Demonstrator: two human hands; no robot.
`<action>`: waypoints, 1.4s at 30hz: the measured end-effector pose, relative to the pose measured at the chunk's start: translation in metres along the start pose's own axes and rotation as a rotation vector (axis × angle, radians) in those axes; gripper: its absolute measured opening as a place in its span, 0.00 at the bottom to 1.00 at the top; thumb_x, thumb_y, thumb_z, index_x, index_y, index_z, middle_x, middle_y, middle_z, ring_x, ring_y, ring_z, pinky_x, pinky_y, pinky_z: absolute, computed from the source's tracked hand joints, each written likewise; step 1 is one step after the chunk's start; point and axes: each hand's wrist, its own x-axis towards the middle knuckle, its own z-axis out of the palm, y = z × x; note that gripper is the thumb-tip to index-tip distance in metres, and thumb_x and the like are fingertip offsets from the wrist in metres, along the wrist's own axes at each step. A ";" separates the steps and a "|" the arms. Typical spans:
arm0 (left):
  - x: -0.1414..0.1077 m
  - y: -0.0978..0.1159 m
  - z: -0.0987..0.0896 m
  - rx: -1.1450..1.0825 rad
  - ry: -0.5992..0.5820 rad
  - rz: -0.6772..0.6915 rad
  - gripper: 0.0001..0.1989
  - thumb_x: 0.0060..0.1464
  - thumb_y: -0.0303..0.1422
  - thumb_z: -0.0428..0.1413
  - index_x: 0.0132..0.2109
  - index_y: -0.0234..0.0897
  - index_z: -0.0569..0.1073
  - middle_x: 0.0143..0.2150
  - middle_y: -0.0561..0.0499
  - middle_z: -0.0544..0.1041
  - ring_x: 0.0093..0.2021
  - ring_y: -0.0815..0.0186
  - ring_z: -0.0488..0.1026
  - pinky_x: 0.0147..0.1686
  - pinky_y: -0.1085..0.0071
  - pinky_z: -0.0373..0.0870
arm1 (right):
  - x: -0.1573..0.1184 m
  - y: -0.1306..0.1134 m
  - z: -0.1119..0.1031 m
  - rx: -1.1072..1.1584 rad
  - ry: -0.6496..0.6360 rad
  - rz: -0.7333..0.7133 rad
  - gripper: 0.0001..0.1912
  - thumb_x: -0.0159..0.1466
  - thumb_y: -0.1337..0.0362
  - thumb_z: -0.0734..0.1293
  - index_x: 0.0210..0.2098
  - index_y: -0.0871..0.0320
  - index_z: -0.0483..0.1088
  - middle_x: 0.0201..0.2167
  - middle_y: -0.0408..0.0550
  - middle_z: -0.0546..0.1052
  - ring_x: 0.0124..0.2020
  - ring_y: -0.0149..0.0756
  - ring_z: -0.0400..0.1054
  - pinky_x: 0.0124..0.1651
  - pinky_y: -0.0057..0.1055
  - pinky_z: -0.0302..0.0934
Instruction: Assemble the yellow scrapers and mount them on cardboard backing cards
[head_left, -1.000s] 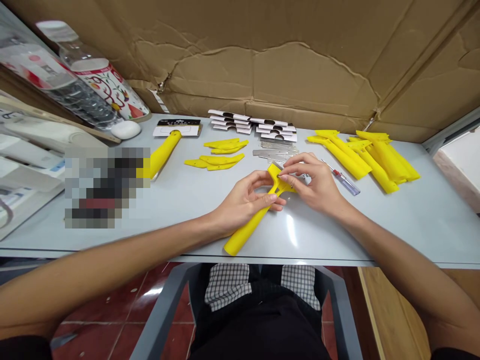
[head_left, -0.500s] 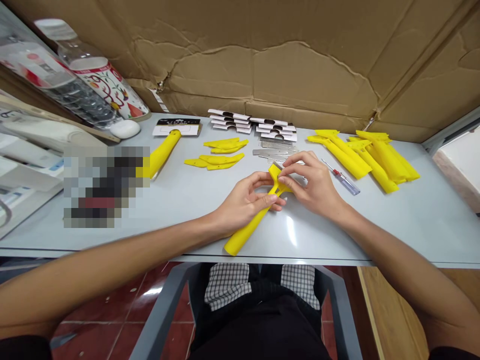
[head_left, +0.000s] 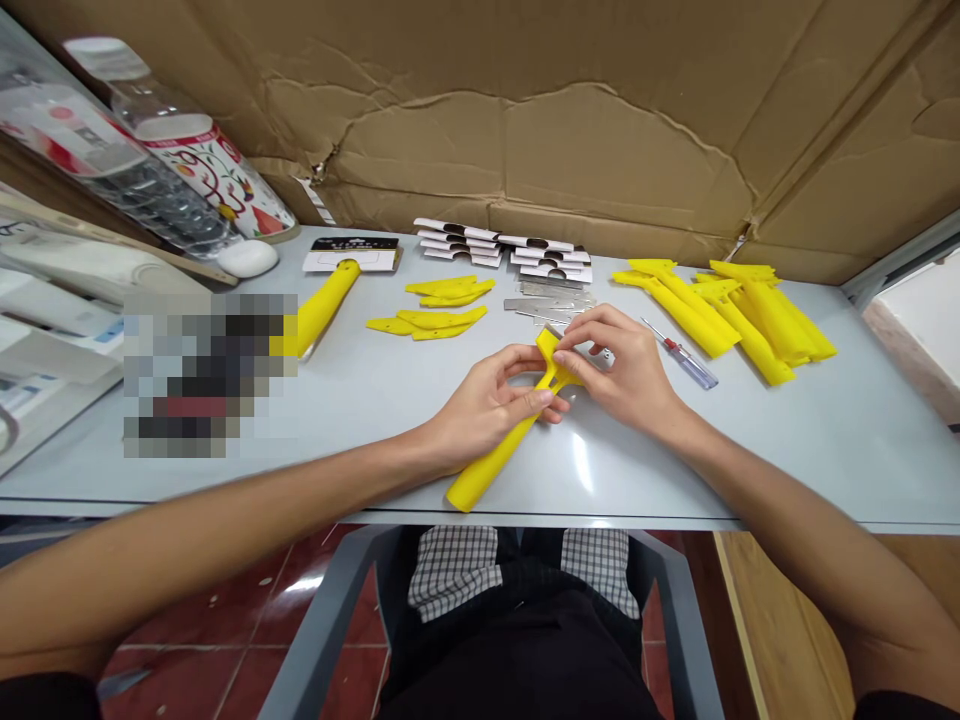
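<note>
My left hand (head_left: 499, 405) is closed around the neck of a yellow plastic scraper handle (head_left: 491, 462), whose round grip slants down toward the table's front edge. At its forked head, my right hand (head_left: 619, 360) pinches the far side with thumb and fingertips. A bit of grey metal, seemingly a blade, shows at the head's upper edge; the fingers hide most of it. Just beyond the hands lie loose metal blades (head_left: 551, 300). To the right is a screwdriver (head_left: 681, 355) with a clear handle and a red collar.
More yellow scraper handles (head_left: 780, 315) are piled at the right. Flat yellow pieces (head_left: 439, 320) lie left of the blades, below stacked white and black cards (head_left: 459, 243). A carded yellow scraper (head_left: 326, 305), a blurred-out patch and bottles (head_left: 217, 175) occupy the left. Cardboard (head_left: 525, 130) walls the back.
Both hands keep nearly the same hold on the yellow scraper handle. The right fingers have shifted very slightly at its head; the whole view has moved a little.
</note>
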 end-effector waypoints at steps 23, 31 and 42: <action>0.010 0.008 -0.005 -0.007 0.195 -0.011 0.19 0.60 0.32 0.68 0.56 0.36 0.76 0.62 0.40 0.80 0.59 0.55 0.78 0.59 0.58 0.76 | 0.014 0.035 -0.122 -0.704 -0.451 0.435 0.14 0.63 0.54 0.78 0.46 0.49 0.84 0.38 0.50 0.83 0.28 0.41 0.69 0.31 0.42 0.61; 0.013 0.013 -0.008 -0.050 0.263 -0.029 0.19 0.57 0.29 0.69 0.55 0.34 0.78 0.61 0.41 0.80 0.48 0.61 0.79 0.50 0.62 0.79 | 0.013 0.048 -0.126 -0.825 -0.479 0.585 0.19 0.62 0.53 0.79 0.52 0.47 0.82 0.42 0.55 0.82 0.36 0.50 0.72 0.33 0.45 0.64; 0.012 0.013 -0.007 -0.027 0.260 -0.017 0.21 0.55 0.30 0.72 0.55 0.36 0.78 0.59 0.42 0.80 0.53 0.58 0.78 0.52 0.61 0.79 | 0.007 0.076 -0.130 -0.812 -0.461 0.505 0.12 0.57 0.52 0.79 0.39 0.47 0.85 0.34 0.53 0.79 0.32 0.48 0.71 0.40 0.52 0.68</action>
